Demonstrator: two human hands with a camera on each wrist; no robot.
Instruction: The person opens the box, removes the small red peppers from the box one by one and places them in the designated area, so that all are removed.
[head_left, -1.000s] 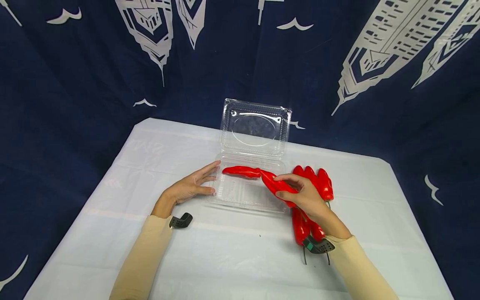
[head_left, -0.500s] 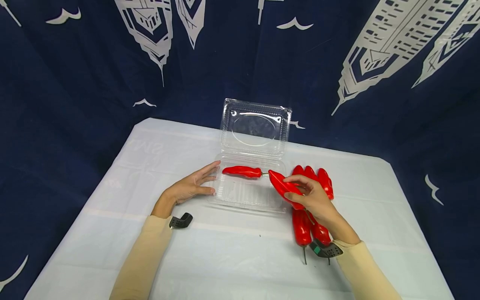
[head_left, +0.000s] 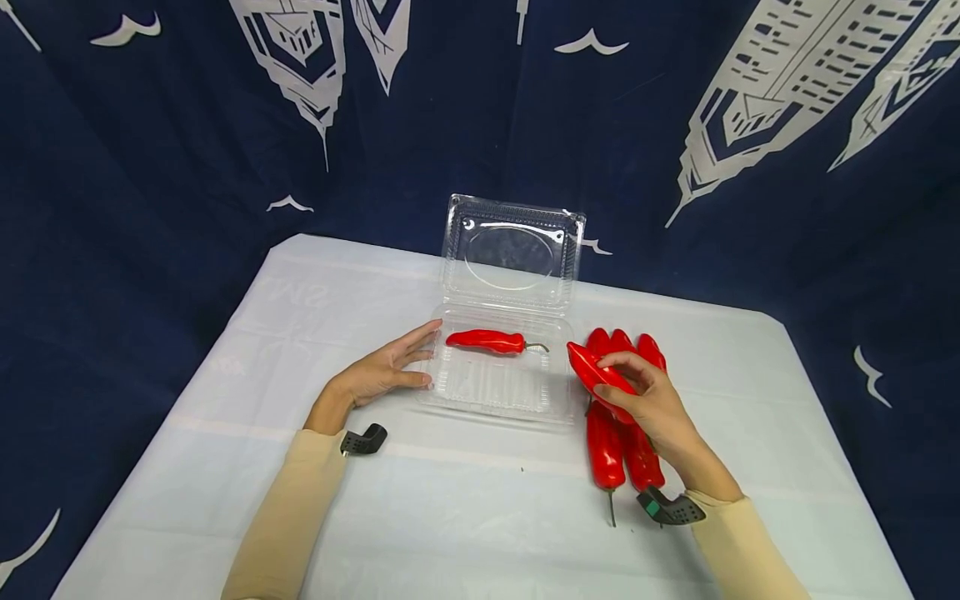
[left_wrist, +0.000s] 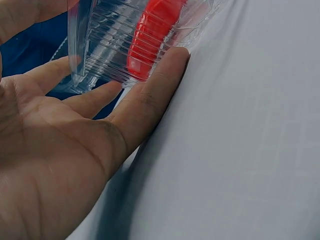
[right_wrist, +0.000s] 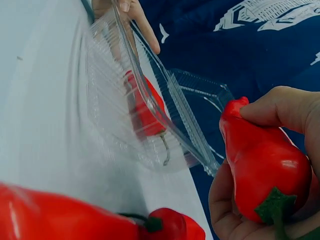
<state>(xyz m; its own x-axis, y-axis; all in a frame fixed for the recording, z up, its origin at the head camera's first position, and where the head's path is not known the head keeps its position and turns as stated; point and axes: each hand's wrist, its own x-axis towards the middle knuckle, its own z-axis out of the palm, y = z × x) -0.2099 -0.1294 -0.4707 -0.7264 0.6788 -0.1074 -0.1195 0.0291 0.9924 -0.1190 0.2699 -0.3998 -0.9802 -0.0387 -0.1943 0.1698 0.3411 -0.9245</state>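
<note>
My right hand (head_left: 651, 408) pinches a red chili pepper (head_left: 588, 371) between thumb and fingers, its tip pointing left. It hovers just right of a clear plastic clamshell box (head_left: 487, 387), above other peppers. The right wrist view shows the held pepper's green stem end (right_wrist: 276, 205) toward the camera. Inside the box, near its back, lies one red chili pepper (head_left: 486, 341) with its stem to the right. My left hand (head_left: 382, 371) touches the box's left side with fingers spread and fairly straight; through the ribbed wall in the left wrist view the pepper (left_wrist: 150, 40) shows red.
The box's lid (head_left: 513, 250) stands raised at the back. More red chili peppers lie right of the box, some nearer (head_left: 604, 450) and some farther back (head_left: 651, 350), partly hidden by my right hand. A white cloth covers the table (head_left: 442, 517); a dark blue printed curtain (head_left: 480, 125) hangs behind.
My right hand has drawn the held pepper rightward, from over the box and against the other pepper to beyond its right edge. The lying pepper's stem now shows. My left hand stays put.
</note>
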